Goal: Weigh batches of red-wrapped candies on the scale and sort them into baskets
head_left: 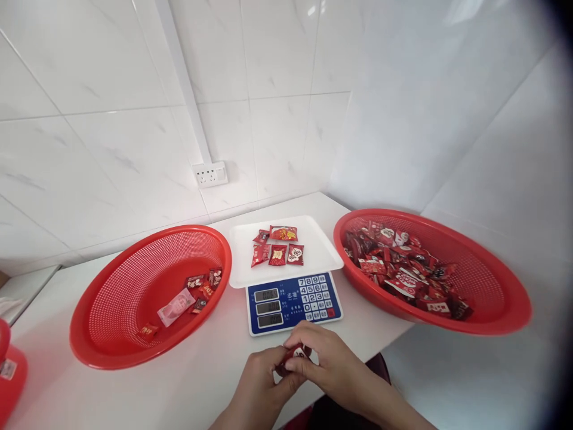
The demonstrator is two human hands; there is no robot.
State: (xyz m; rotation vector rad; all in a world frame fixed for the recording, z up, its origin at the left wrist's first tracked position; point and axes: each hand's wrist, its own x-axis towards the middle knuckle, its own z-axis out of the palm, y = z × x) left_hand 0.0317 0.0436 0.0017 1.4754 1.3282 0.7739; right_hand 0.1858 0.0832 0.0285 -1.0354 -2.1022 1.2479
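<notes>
Near the table's front edge, my left hand point(268, 379) and my right hand point(329, 364) meet around a small red packet point(296, 353) with white print, both closed on it. Just beyond them is a blue scale point(293, 303) with a keypad and lit displays. Several red packets, among them a larger one with yellow print point(283, 233), lie on the white weighing tray point(320, 263) behind it. Many red packets point(405, 280) fill part of the right red basket point(501, 304). The left red basket point(111, 286) holds several packets and a pink packet point(175, 307).
Part of another red container point(13, 382) shows at the far left edge. A white wall socket point(210, 174) sits above the white table point(206, 370), which stands against tiled walls. The right basket reaches past the table's right edge.
</notes>
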